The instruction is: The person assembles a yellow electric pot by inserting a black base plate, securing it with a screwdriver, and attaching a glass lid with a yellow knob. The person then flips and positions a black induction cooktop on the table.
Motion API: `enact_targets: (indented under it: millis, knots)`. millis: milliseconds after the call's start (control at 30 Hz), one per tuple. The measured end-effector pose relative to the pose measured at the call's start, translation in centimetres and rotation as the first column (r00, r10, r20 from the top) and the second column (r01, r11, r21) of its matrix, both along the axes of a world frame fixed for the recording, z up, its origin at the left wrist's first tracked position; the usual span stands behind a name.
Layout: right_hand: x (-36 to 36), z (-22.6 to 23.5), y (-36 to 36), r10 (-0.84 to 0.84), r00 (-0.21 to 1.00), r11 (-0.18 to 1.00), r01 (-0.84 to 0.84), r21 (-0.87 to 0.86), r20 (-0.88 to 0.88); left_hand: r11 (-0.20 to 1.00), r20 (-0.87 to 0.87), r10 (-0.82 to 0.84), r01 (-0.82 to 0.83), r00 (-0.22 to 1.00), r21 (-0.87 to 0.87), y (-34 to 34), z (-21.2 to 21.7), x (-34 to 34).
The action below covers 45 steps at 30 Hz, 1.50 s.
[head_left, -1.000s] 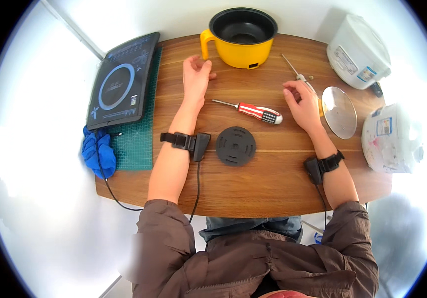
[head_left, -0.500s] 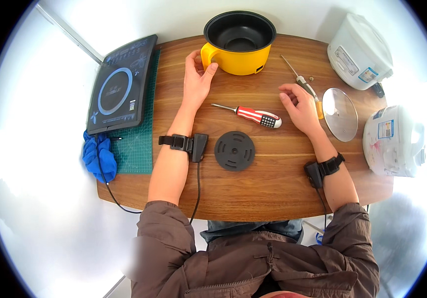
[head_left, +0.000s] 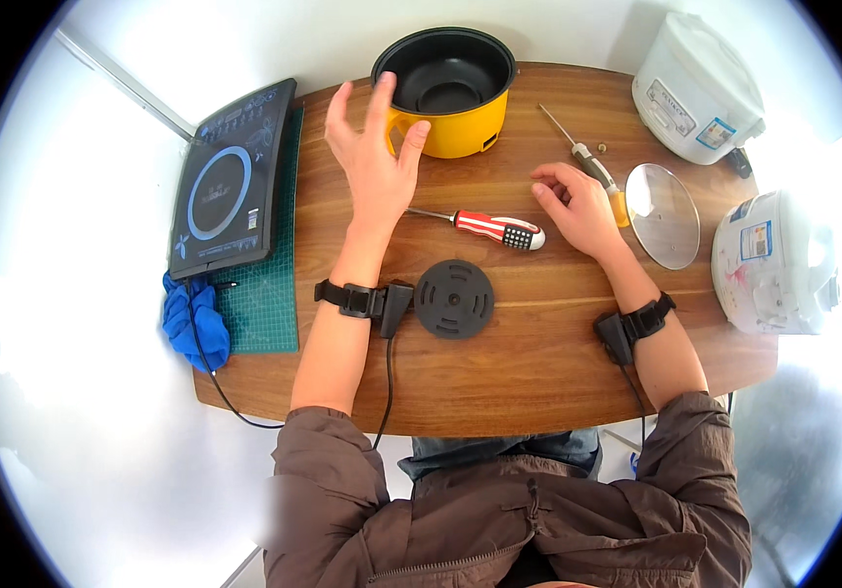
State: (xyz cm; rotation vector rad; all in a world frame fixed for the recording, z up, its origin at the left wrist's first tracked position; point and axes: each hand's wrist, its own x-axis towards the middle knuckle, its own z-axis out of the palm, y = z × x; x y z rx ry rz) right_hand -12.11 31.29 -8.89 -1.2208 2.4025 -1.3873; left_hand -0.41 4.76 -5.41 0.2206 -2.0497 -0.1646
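My left hand (head_left: 374, 167) is raised with fingers spread, beside the handle of a yellow electric pot (head_left: 462, 132) with a black inside. It grips nothing. My right hand (head_left: 579, 210) rests with loosely bent fingers and nothing visible in it. Close to that hand lie a screwdriver with a grey and dark handle (head_left: 592, 167) and a glass lid (head_left: 666, 218) with a yellow knob. Between my hands is a screwdriver with a red, white and black handle (head_left: 499, 229); my left wrist is near its tip. Below it sits a round black slotted disc (head_left: 453, 299).
A black induction cooktop (head_left: 217, 191) sits on a green cutting mat (head_left: 262, 318) at the left, near a blue cloth (head_left: 197, 328). Two white rice cookers (head_left: 700, 93) stand at the right. A tiny brownish part (head_left: 602, 148) lies beyond the grey screwdriver. Cables run from both wrist straps.
My left hand has let go of the pot's handle and spread its fingers. The pot and the other table items appear shifted slightly left in view. My right hand keeps its place.
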Motion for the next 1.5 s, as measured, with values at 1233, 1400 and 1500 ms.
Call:
enact_targets:
  millis: [1233, 1400, 1500]
  knots:
    - [2.1, 1.2, -0.8, -0.060, 0.973, 0.948, -0.014, -0.318, -0.221, -0.216, -0.612, -0.340, 0.574, 0.714, 0.790, 5.3, -0.1, 0.3]
    - [2.4, 2.3, -0.5, -0.114, 0.864, 0.972, -0.006, -0.235, -0.490, -0.306, -0.585, -0.336, 0.502, 0.738, 0.809, 5.1, -0.9, 0.3]
    - [3.0, 2.5, -0.4, -0.124, 0.857, 0.976, 0.015, -0.216, -0.501, -0.338, -0.565, -0.362, 0.461, 0.741, 0.821, 5.0, -1.1, 0.2]
